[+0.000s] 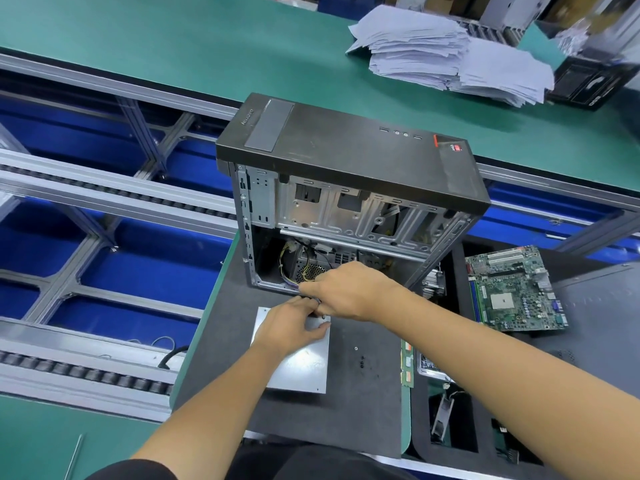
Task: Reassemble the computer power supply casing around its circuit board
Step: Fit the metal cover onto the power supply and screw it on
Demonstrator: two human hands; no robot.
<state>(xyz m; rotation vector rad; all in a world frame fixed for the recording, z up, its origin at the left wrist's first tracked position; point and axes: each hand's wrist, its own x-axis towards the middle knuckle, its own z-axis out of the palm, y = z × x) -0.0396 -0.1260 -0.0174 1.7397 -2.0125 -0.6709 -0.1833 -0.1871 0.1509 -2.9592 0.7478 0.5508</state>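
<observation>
The silver power supply casing (294, 362) lies flat on the black mat (363, 403) in front of me. My left hand (289, 329) lies on its far end, thumb across the top and fingers curled over the far edge. Just beyond, my right hand (346, 292) grips the bundle of yellow and purple cables (294, 277). The cables run from the supply into the open tower case (346, 161). The circuit board is hidden inside the casing.
Loose screws (362, 362) lie on the mat right of the supply, beside a memory stick (407, 362). A motherboard (516, 292) and foam tray (446, 414) sit at right. Conveyor rails (104, 199) run at left. Paper stacks (450, 60) lie far back.
</observation>
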